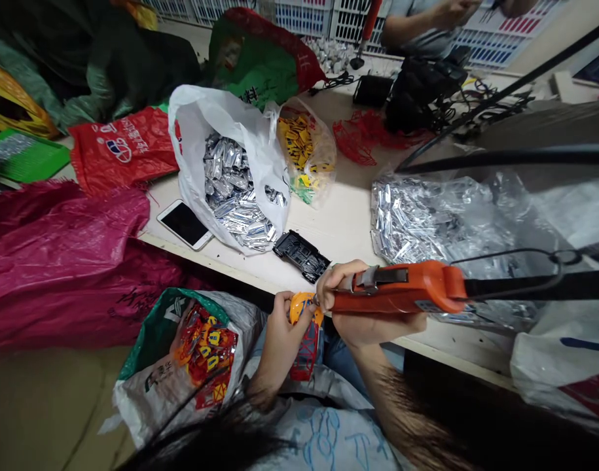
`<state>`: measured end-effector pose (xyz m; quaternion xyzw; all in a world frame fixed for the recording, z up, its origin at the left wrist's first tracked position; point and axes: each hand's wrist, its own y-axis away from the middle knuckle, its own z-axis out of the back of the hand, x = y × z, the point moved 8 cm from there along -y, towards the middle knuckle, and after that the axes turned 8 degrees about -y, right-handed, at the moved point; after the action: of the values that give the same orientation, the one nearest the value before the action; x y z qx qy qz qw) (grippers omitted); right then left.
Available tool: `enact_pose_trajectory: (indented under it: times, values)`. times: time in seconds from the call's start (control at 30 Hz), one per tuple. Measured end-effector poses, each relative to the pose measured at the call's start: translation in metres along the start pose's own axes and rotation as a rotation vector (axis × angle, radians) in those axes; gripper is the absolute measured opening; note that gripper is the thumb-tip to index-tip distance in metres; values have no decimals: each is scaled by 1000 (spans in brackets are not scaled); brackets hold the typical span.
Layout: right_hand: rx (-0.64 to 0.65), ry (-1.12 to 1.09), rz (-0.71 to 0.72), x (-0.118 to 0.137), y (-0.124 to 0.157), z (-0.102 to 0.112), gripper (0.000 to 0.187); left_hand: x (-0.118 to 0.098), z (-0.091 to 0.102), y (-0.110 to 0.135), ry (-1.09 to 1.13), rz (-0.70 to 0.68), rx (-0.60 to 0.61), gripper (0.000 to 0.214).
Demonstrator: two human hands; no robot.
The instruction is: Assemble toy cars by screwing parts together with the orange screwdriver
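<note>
Lower centre of frame: left hand (279,333) fingers curl around an orange-and-red plastic toy car (305,330), held over the lap. Right hand (361,314) fingers wrap an orange electric screwdriver (402,289), its tip at the car. Judged: fastening step; the tip needs square seating and the car a steady hold.

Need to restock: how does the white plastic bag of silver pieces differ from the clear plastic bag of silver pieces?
The white plastic bag is opaque, showing its silver pieces only through its open mouth; the clear plastic bag shows them through its film. The white bag sits beside a white smartphone; the clear bag lies rightward, behind the orange power screwdriver. Both rest on the pale table.
</note>
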<state>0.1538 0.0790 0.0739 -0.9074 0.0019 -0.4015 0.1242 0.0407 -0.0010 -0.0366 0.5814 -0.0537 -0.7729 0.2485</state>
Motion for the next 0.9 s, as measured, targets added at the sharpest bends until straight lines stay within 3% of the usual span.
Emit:
enact_pose_trajectory:
  times: [0.17,0.9]
  values:
    - [33,-9,10,3,-1,-4,68,2,0,-1,11,-12,-6,34]
    - [-28,38,-24,7,0,2,64,3,-3,-1,23,-8,20,34]
